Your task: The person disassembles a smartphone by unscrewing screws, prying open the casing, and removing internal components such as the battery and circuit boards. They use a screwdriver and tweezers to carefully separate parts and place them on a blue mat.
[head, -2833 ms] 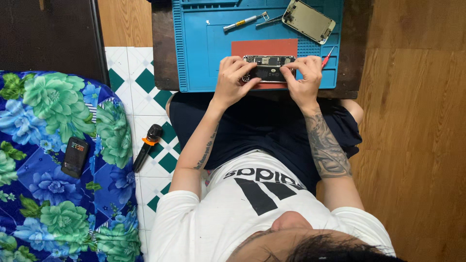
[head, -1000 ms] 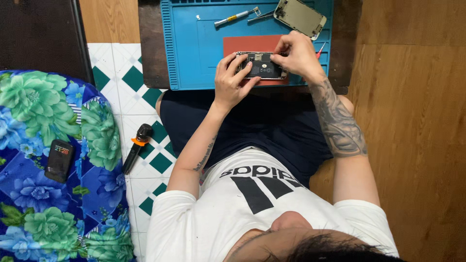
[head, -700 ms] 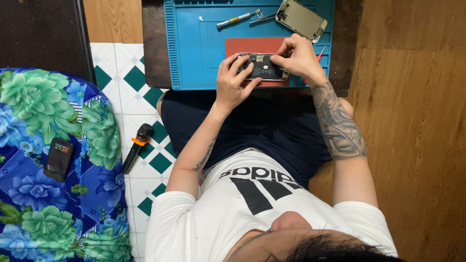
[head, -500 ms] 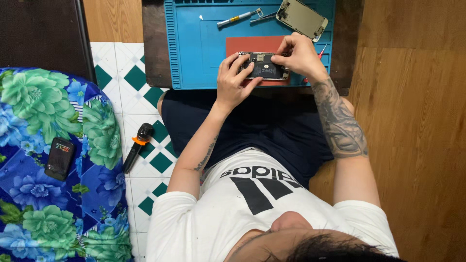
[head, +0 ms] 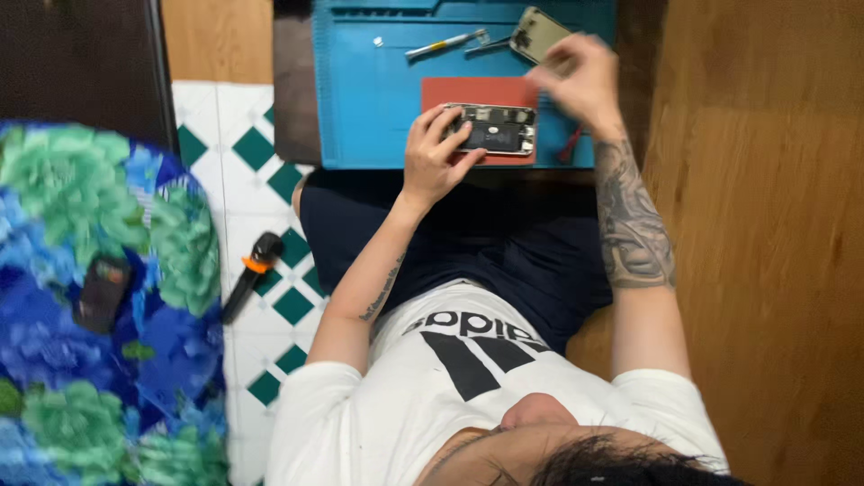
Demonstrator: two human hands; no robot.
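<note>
The right hand (head: 580, 85) has lifted off the opened phone (head: 493, 130) since half a second ago, when its fingers sat at the phone's right end. It is now up at about one o'clock from the phone, blurred, over the right part of the blue work mat (head: 378, 99), just below the detached screen panel (head: 540, 34). Its fingers look loosely curled; whether they pinch anything cannot be told through the blur.

The left hand (head: 434, 160) has stayed put. Its fingers are spread and bent over the phone's left end, thumb along the near edge, steadying it. The phone lies flat with its inner parts showing, on a red rectangular pad (head: 477, 94) near the middle of the mat's near edge.

At twelve o'clock from the phone a screwdriver with a yellow and silver shaft (head: 441, 44) lies slanted on the mat, with tweezers (head: 486, 42) between it and the screen panel. A thin red tool (head: 569, 144) lies at three o'clock from the phone, at the pad's right edge.

No packages or signs are in view. The mat's far edge is moulded into shallow tray compartments (head: 468, 7); their contents cannot be made out.

Off the mat at eight o'clock, a black tool with an orange collar (head: 252, 274) lies on the green and white tiled floor (head: 225, 126). Further left, a small dark device (head: 102, 292) rests on a blue floral cloth (head: 108, 297).
</note>
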